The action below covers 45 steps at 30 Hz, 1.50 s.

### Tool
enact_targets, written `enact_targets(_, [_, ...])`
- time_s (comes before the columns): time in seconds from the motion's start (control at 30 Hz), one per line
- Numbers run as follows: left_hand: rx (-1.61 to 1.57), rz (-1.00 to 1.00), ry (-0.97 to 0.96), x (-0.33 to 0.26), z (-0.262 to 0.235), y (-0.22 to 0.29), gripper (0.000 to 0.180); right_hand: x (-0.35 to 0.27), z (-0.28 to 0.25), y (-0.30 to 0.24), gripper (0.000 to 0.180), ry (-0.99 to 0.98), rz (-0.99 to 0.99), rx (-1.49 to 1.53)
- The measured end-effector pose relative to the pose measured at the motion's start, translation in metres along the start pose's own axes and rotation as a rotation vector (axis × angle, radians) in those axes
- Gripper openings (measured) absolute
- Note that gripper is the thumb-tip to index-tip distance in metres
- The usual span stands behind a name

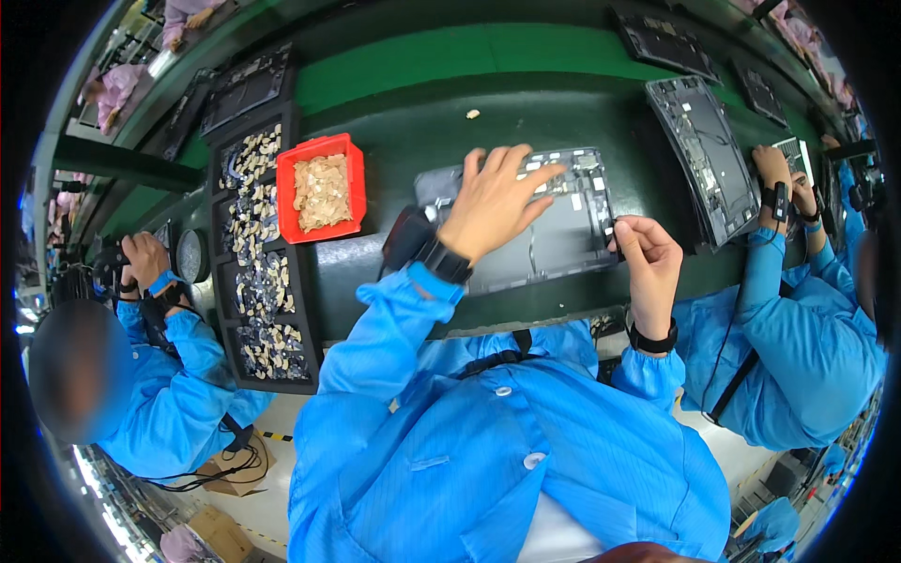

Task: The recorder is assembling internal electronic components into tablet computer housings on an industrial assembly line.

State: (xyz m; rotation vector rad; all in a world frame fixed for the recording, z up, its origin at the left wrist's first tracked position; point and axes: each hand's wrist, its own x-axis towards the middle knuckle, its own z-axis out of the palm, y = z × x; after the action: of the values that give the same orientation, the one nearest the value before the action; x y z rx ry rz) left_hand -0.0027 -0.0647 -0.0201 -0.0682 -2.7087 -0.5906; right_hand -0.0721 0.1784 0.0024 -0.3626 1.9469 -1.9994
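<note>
A flat dark grey device casing (563,246) with small circuit parts and white stickers along its far and right sides lies on the dark green bench in front of me. My left hand (496,202) rests over its upper left part, palm down and fingers spread. At the casing's right edge is my right hand (650,272), thumb and forefinger pinched together. Whatever sits between those fingertips is too small to make out. Dark bands circle both my wrists.
Left of the casing stands a red bin (355,188) of tan scraps, beside a black compartment tray (225,305) full of small cream and dark pieces. A stack of similar casings (704,155) is at the right. Co-workers in blue sit on both sides. A small cream piece (472,114) lies farther back.
</note>
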Motion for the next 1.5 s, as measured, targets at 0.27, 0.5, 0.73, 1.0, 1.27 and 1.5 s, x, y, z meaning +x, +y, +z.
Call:
enact_targets(0.27, [0.006,-0.035,-0.152,-0.064,-0.030,0.045,0.046,-0.014,0.024,0.012,0.014,-0.041,-0.002,-0.332])
enact_targets(0.5, [0.017,0.103,-0.126,-0.055,-0.016,0.026,0.044,-0.011,0.033,0.014,0.013,0.007,-0.168,-0.677])
enact_targets(0.73, [-0.023,0.093,-0.028,-0.062,-0.012,0.026,0.036,-0.014,0.035,0.017,0.010,-0.023,-0.094,-0.648])
enact_targets(1.0, [-0.055,0.069,0.004,-0.064,-0.013,0.025,0.034,-0.009,0.039,0.011,0.010,-0.080,-0.188,-0.792])
enact_targets(1.27, [-0.080,0.064,0.001,-0.064,-0.010,0.025,0.034,-0.010,0.038,0.011,0.010,-0.092,-0.176,-0.777])
enact_targets(1.5, [-0.077,0.066,0.009,-0.063,-0.011,0.025,0.034,-0.012,0.040,0.011,0.010,-0.065,-0.099,-0.673])
